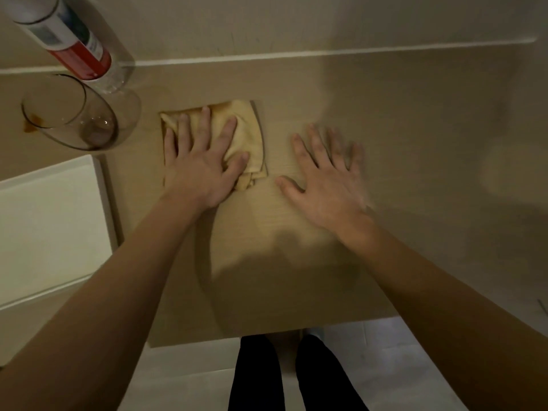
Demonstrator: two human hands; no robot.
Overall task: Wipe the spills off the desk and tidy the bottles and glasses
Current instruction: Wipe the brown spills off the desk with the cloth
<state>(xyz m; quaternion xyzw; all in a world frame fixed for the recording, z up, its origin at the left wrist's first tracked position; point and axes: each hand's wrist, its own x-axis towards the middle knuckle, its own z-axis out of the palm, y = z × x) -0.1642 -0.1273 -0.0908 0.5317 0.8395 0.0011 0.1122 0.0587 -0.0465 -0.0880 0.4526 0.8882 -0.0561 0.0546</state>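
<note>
Left hand (204, 167) is flat, fingers spread, pressing the folded yellow cloth (237, 134) on the surface (415, 129). Right hand (323, 179) rests open just beside it. Wine glass (74, 114) and bottle (74, 40) sit beyond the left hand.

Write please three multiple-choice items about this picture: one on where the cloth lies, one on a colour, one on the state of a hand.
1. Where is the cloth?
A. under the left hand
B. inside the glass
C. on the white tray

2. What colour is the stain beside the glass?
A. blue
B. brown-orange
C. green

3. How is the right hand?
A. gripping the bottle
B. closed in a fist
C. flat, fingers spread, over the bare desk

Answers: 1 A, the left palm and fingers press the yellow cloth onto the desk. 2 B, a brown-orange smear shows at the glass's left edge. 3 C, its fingers are straight and hold nothing; the bottle stands far left.
</note>
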